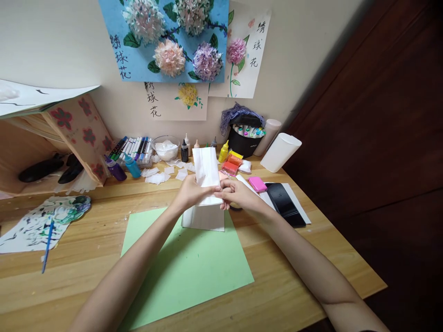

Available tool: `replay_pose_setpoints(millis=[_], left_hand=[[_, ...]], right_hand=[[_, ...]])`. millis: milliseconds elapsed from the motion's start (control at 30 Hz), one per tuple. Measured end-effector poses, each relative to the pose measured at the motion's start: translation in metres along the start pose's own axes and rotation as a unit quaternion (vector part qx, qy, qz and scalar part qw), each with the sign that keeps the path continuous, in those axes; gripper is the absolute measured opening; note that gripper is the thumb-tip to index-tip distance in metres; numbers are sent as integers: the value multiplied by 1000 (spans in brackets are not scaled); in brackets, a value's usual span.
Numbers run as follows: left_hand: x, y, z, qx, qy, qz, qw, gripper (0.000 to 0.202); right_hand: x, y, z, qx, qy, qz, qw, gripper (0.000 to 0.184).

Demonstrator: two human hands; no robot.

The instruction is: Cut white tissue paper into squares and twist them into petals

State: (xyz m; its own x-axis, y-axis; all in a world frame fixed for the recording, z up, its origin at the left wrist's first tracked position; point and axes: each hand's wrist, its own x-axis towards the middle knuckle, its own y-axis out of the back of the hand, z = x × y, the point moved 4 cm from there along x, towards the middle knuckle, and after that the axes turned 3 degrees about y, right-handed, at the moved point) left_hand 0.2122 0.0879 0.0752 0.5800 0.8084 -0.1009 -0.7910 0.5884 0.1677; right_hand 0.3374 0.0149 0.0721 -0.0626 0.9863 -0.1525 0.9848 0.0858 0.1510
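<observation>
A folded white paper tissue stands upright between my hands above a green sheet of paper. My left hand grips its lower part, thumb across the front and the other fingers hidden behind it. At the tissue's right edge, my right hand is closed, with curled fingertips pinching the edge close to my left thumb. Below the hands a white paper panel shows over the green sheet; whether it joins the tissue cannot be made out.
Paint bottles, markers, a glass bowl and white paper scraps line the back. Clay packets, a black marker case and a black phone-like slab sit right. A brush lies left.
</observation>
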Motion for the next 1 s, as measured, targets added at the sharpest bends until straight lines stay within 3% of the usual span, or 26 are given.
replay_pose_setpoints(millis=[67, 133, 200, 267, 367, 467, 533, 600, 667, 733, 800, 867, 933, 1000], left_hand=[[0, 9, 5, 3, 13, 33, 999, 35], [0, 22, 9, 3, 12, 81, 997, 38], [0, 34, 11, -12, 4, 124, 992, 41], [1, 46, 12, -38, -8, 163, 986, 42], [0, 60, 13, -67, -22, 218, 973, 41], [-2, 76, 17, -72, -29, 258, 963, 41], [-6, 89, 23, -77, -54, 286, 953, 40], [-12, 102, 31, -84, -88, 317, 941, 38], [-19, 114, 38, -82, -115, 341, 929, 38], [-24, 123, 43, -75, -135, 361, 920, 39], [-29, 130, 47, -66, -157, 376, 911, 40], [-32, 134, 48, -61, -172, 388, 904, 39], [-32, 138, 47, -61, -176, 395, 900, 38], [-32, 143, 45, -69, -171, 404, 896, 38]], right_hand=[[0, 13, 4, -51, -3, 2, 999, 24], [-2, 31, 13, -193, -4, 60, 979, 16], [-6, 47, 27, -385, -47, 126, 913, 12], [-9, 53, 42, -471, -94, 138, 866, 13], [-11, 47, 56, -476, -72, 132, 866, 19], [-16, 42, 59, -445, -73, 123, 884, 16], [-21, 43, 50, -415, -68, 141, 896, 15], [-25, 39, 36, -327, -54, 131, 934, 15], [-25, 27, 20, -176, -39, 88, 980, 20], [-21, 2, 3, -13, -18, -6, 1000, 31], [-15, -29, -17, 148, 44, -94, 984, 41], [-10, -62, -33, 273, 83, -205, 936, 54], [-6, -90, -44, 322, 96, -291, 896, 66], [-1, -107, -50, 356, 97, -332, 868, 77]])
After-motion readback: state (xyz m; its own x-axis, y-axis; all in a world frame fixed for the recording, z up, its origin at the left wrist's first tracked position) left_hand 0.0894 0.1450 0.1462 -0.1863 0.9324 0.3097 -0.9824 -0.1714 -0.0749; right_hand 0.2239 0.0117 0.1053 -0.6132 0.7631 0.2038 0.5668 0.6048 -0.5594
